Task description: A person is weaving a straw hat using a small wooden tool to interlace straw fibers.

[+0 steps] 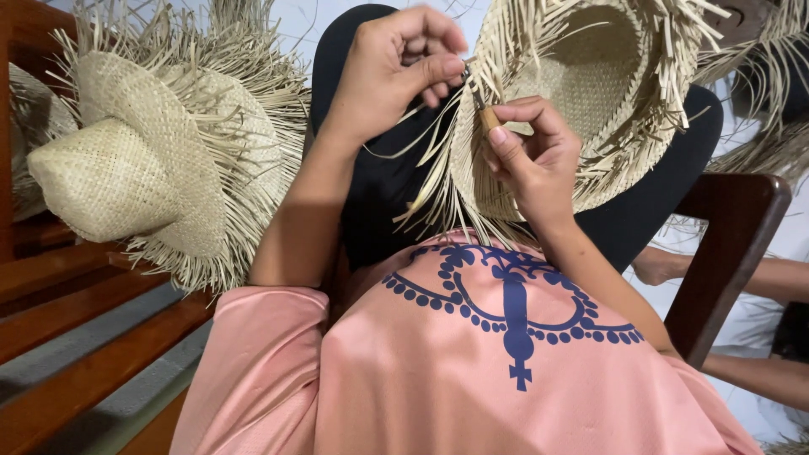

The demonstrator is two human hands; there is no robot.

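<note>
Straw hat, frayed brim pinched by left hand, right hand gripping wooden-handled tool

Unfinished straw hat: pale woven palm, crown hollow turned toward the camera, brim edge ragged with loose uncut strands fanning out and down. Tilted on edge above the black-clad lap. Small tool, tan wooden handle with a thin metal tip, pressed against the hat's left brim edge. One long loose strand trailing leftward from that same edge.
</note>
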